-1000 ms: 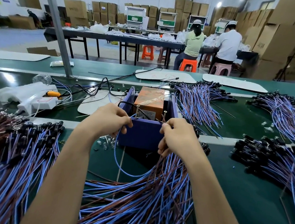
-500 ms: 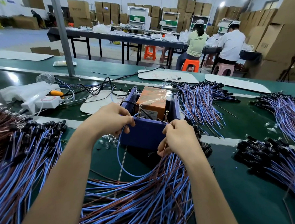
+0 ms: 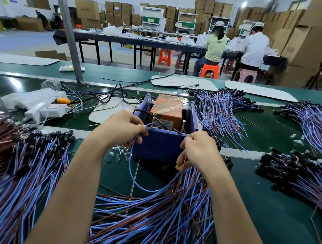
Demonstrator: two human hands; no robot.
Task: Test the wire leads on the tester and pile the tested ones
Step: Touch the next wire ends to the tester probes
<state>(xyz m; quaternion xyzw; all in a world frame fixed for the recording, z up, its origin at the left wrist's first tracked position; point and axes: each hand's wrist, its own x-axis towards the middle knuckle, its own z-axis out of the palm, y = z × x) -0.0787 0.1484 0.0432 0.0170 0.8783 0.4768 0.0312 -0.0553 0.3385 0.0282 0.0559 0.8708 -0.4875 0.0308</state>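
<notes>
Green bench [image 3: 276, 217], factory hall behind. Blue tester box [image 3: 160, 147] centre. Left hand [image 3: 121, 128] pinches blue lead [image 3: 133, 172] by tester's left screw; right hand [image 3: 197, 149] pinches brown lead [image 3: 183, 162] at right corner. Lead pile [image 3: 148, 226] near.

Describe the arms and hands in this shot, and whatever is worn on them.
Nothing is worn on either. The left hand and right hand have no gloves, and no rings, watch or wristbands show. The left forearm and right forearm are uncovered down to the picture's lower edge, with no sleeves in view and no tape or markings.
</notes>
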